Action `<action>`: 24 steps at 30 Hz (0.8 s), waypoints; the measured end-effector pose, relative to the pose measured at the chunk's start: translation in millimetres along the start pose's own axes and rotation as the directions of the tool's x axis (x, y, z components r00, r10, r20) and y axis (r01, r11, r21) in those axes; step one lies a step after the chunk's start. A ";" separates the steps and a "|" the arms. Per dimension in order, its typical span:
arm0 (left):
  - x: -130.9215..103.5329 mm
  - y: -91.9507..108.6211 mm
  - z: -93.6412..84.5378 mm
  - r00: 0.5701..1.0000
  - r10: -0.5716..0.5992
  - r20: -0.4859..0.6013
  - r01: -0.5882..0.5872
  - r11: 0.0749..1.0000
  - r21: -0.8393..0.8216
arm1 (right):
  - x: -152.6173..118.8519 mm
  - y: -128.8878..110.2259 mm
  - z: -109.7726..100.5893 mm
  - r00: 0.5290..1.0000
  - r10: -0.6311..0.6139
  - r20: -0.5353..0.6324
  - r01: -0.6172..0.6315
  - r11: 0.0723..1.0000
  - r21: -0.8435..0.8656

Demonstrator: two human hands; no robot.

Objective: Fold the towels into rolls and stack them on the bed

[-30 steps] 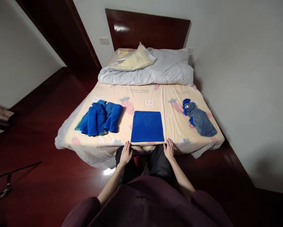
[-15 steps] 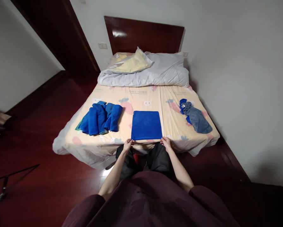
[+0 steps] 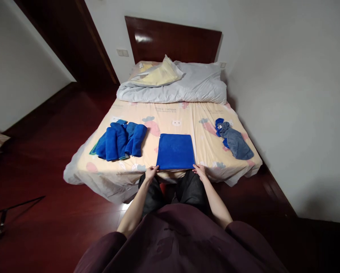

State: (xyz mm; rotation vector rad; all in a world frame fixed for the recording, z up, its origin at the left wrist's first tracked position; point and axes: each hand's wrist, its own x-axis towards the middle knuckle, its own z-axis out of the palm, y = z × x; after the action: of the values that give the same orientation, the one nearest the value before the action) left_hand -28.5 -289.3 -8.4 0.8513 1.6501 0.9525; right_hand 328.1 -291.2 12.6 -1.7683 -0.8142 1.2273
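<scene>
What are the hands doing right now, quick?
Left hand: closed, pinching the near left corner of the flat blue cloth.
Right hand: closed, pinching its near right corner.

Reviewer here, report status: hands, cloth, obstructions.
Left hand and right hand pinching near corners of flat blue cloth; nothing on it.

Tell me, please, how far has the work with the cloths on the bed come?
The rolled blue cloths, lying together at the left, look done. In hand is the flat blue cloth, not rolled, its near corners at the fingers of the left hand and right hand. Probably left: the crumpled grey and blue cloths at the right.
</scene>
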 end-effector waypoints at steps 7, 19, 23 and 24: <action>-8.3 -4.8 -6.9 0.999 0.033 0.005 -0.033 0.999 -0.042 | -8.0 8.4 -1.9 0.991 -0.128 0.026 0.128 0.992 0.000; 4.9 18.8 -9.2 0.980 0.166 0.114 -0.173 0.984 0.052 | 10.6 -4.8 -0.9 0.947 -0.285 0.147 0.301 0.948 -0.103; 11.1 22.0 -10.0 0.975 0.210 0.075 -0.218 0.968 0.125 | 19.8 -6.9 0.8 0.937 -0.337 0.094 0.348 0.923 -0.165; 13.9 23.1 -9.7 0.973 0.223 0.057 -0.229 0.963 0.141 | 22.4 -7.5 1.5 0.933 -0.351 0.075 0.359 0.916 -0.179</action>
State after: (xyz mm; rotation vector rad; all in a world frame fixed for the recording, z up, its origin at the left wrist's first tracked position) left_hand -39.3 -268.7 8.2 1.1715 1.6272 0.9694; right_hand 333.4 -268.4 9.7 -1.6510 -1.2515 0.9707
